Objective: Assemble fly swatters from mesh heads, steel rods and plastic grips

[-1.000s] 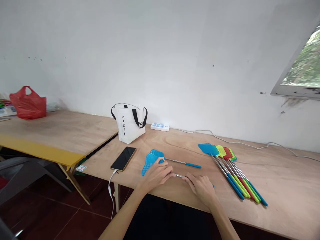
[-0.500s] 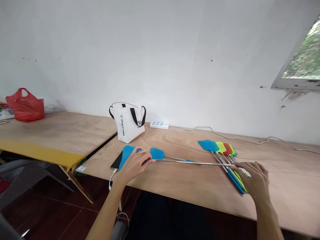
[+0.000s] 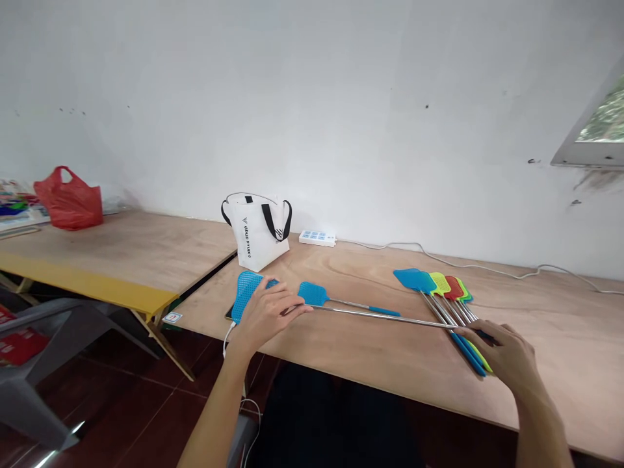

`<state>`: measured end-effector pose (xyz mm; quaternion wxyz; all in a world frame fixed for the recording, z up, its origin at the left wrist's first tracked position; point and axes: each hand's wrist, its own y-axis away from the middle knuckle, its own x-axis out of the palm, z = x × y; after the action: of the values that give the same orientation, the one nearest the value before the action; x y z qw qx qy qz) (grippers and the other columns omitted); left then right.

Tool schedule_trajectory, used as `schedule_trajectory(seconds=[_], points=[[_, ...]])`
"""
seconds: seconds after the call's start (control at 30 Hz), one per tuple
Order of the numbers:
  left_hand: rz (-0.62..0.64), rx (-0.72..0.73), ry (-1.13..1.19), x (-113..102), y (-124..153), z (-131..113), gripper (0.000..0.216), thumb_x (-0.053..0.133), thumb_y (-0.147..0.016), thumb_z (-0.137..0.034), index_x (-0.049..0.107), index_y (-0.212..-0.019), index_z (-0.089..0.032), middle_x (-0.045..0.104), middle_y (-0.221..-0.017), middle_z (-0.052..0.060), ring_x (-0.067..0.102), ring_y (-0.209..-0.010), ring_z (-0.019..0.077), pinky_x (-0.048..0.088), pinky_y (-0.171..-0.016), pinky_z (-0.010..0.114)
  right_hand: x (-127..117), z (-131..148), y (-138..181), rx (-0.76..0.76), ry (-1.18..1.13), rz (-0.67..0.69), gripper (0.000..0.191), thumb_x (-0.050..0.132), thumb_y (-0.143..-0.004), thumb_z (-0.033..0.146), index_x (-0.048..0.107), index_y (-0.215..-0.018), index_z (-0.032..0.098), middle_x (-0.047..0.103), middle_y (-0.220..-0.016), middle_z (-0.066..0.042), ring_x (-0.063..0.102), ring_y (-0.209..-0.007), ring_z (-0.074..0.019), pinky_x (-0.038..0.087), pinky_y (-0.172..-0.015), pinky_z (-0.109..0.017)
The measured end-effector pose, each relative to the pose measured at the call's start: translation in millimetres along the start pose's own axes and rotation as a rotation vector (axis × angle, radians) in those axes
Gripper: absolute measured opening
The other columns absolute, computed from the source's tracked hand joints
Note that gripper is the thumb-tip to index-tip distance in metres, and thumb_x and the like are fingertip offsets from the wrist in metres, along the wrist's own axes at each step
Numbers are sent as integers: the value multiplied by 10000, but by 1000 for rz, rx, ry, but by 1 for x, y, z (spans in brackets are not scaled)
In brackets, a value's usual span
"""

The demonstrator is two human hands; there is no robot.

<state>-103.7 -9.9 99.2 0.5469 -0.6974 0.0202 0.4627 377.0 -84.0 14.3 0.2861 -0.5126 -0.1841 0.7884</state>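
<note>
My left hand (image 3: pixel 272 313) is closed on a blue fly swatter (image 3: pixel 244 294), gripping it just below its perforated head. Its thin metal shaft runs almost level across to my right hand (image 3: pixel 509 354), whose fingers are wrapped around the handle end and mostly hide it. Behind the shaft, a second blue fly swatter (image 3: pixel 312 294) lies on the table. To the right is a fanned row of several fly swatters (image 3: pixel 441 286) in blue, yellow, red and green, their handles toward me. My right hand is in front of some of these handles.
A white bag with black straps (image 3: pixel 260 234) and a white power strip (image 3: pixel 316 238) stand on the wooden table (image 3: pixel 361 370) near the wall. A phone, mostly covered, lies by my left hand with a white cable (image 3: pixel 227 338). A red plastic bag (image 3: pixel 71 201) sits on the left table.
The view has turned slightly left. My hands are a little farther apart along the fly swatter, and its right end sits slightly lower. The swatters on the table have not moved.
</note>
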Motion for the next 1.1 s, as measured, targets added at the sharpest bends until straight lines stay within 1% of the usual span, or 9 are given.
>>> schedule_trajectory(seconds=[0.1,0.17,0.27,0.33,0.47,0.6,0.77,0.93,1.1], points=[[-27,53,-24,1,-7,-16,274,607,-1012,-363,711,-798,-227,665,-648,-55,565,-693,126,374,-931,362,-3,12,-1,5,8,80,661,453,-821,865,745,-717,281,700,-658,-34,610,-628,-219,391,-584,-315],[-33,81,-45,11,-10,-32,260,599,-1018,-352,718,-817,-237,648,-634,-54,561,-697,127,371,-925,361,2,32,-2,-43,4,121,682,435,-832,864,744,-688,274,681,-598,-28,604,-570,-197,381,-573,-302],[-43,110,-64,37,-12,-56,253,577,-1029,-341,713,-842,-236,645,-649,-42,555,-705,134,366,-917,370,24,79,3,-185,-11,157,691,432,-873,827,716,-629,246,649,-532,-28,551,-476,-155,334,-550,-286],[-16,131,-58,57,-10,-68,277,554,-1038,-333,700,-829,-225,628,-636,-32,559,-725,143,369,-908,366,43,113,11,-304,-28,206,689,372,-952,753,717,-649,240,694,-595,-44,595,-528,-157,301,-556,-279],[49,109,19,82,-4,-68,296,540,-1045,-355,698,-835,-219,628,-636,-33,557,-733,148,361,-909,369,69,156,27,-309,60,166,735,253,-1027,674,692,-634,234,688,-573,-47,606,-521,-162,196,-547,-295],[94,67,116,89,-1,-56,321,537,-1042,-398,717,-837,-228,670,-656,-38,563,-724,143,347,-939,378,69,164,31,-291,150,94,736,255,-1033,663,669,-609,227,677,-547,-49,591,-484,-163,157,-557,-297],[151,6,193,86,0,-53,327,541,-1036,-427,723,-859,-221,738,-751,-23,606,-768,155,355,-955,389,64,166,31,-357,131,50,677,305,-1050,604,615,-585,222,675,-543,-31,604,-476,-158,165,-544,-292],[159,9,184,82,0,-52,351,525,-1043,-429,709,-830,-220,732,-728,-24,610,-762,161,372,-943,393,64,164,33,-386,79,20,627,369,-1036,610,618,-613,221,660,-536,-9,627,-507,-153,189,-544,-282],[136,14,197,82,-1,-47,338,530,-1039,-435,702,-851,-214,731,-732,-19,604,-749,160,372,-937,387,64,162,32,-423,17,-7,517,462,-1037,528,645,-667,217,656,-582,4,617,-555,-129,237,-559,-271]])
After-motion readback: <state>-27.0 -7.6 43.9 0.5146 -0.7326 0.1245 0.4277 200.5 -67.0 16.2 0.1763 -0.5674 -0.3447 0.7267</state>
